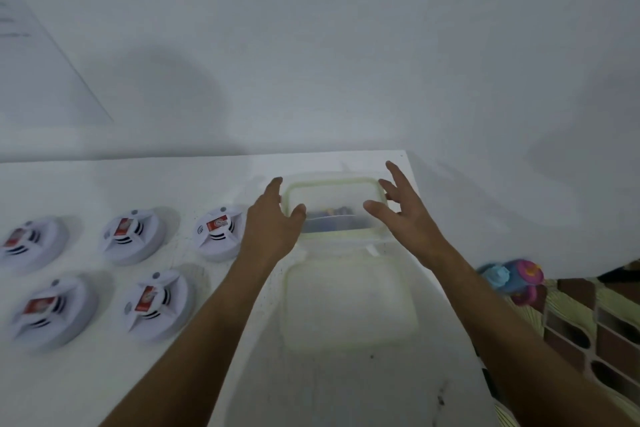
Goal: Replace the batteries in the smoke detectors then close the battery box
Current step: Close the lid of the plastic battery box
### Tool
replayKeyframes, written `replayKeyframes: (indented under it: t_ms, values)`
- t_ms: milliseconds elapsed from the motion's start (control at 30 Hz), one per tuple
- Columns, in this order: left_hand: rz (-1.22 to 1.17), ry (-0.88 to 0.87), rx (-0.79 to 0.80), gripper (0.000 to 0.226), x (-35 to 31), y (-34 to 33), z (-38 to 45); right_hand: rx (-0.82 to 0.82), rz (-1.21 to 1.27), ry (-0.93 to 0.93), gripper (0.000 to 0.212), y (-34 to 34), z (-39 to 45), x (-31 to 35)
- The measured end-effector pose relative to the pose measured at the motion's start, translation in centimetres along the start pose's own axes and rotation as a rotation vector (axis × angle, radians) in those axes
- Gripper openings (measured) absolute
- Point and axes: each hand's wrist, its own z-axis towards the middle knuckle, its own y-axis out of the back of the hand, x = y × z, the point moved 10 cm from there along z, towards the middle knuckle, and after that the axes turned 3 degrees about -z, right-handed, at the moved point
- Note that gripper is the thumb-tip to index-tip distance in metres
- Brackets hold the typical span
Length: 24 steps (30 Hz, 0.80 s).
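- Five round white plastic smoke detectors with red labels: three in the far row, two in the near row.
- One clear rectangular plastic battery box with a pale green rim; its blurred contents cannot be counted.
- One clear rectangular plastic lid.
- Two bare hands: left hand, right hand.
- One blue and pink plastic toy.
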Motion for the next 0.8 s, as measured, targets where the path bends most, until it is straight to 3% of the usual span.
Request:
replayKeyframes:
  t_ms: [300, 433, 533, 633, 700, 800]
  values:
    - [0.016, 0.073, 0.149, 0.075, 1.2, -0.5, 0.6, -0.008, 0.115, -0.066, 0.052, 0.4, 0.8, -1.5]
    - [-0.020, 0.061, 0.180, 0.077, 0.9, -1.0, 1.4, 0.017, 0.140, -0.076, 0.072, 0.1, 1.6, -1.3]
    - [-0.117, 0.025, 0.225, 0.079, 0.3, -2.4, 1.5, 0.076, 0.154, -0.083, 0.058, -1.1, 1.7, -1.3]
    - [-0.152, -0.026, 0.267, 0.084, 0.3, -3.8, 1.1, 0.110, 0.081, -0.040, 0.058, -2.3, 1.1, -1.3]
    - [-0.153, -0.067, 0.267, 0.089, 0.4, -4.2, 0.9, 0.132, 0.028, 0.005, 0.065, -2.6, 0.9, -1.3]
    - [-0.179, -0.117, 0.327, 0.108, 0.2, -4.3, 1.0, 0.181, -0.070, 0.051, 0.100, -2.6, 1.1, -1.6]
